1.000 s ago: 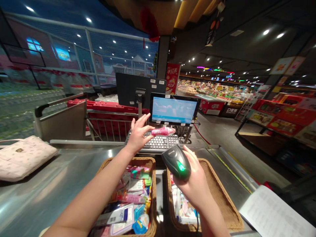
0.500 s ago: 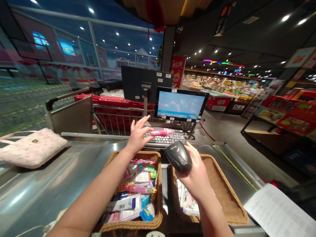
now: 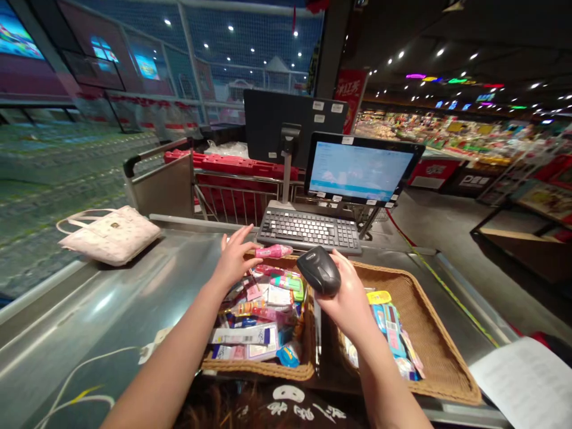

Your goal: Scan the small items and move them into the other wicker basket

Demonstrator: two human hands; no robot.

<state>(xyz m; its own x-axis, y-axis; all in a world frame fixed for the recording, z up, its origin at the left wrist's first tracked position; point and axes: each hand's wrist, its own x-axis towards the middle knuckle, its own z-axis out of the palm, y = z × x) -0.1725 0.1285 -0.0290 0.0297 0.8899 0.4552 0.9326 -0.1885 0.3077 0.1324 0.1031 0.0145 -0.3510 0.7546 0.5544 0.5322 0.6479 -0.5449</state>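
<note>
Between thumb and fingers, my left hand (image 3: 235, 259) pinches a small pink tube-shaped item (image 3: 273, 251), its tapered end toward the right. My right hand (image 3: 346, 295) is wrapped round a black barcode scanner (image 3: 319, 271), whose head points at the pink item from a short distance. Below my left hand, a wicker basket (image 3: 308, 339) holds many small packaged goods, among them a white and blue box (image 3: 243, 335). Another wicker basket (image 3: 429, 322), partly hidden by my right forearm, holds packages such as a yellow one (image 3: 379, 297) and a blue one (image 3: 388, 328).
A keyboard (image 3: 308, 229) and a lit screen (image 3: 361, 170) stand at the counter's back edge, beside a dark monitor (image 3: 268, 122). A pale handbag (image 3: 111, 235) lies at left, a white cable (image 3: 93, 357) nearer. Paper sheets (image 3: 522, 381) lie at right.
The view has swung left and down. My left hand has drawn the pink item back from over the keyboard to above the left basket's far edge. The scanner stays in my right hand.
</note>
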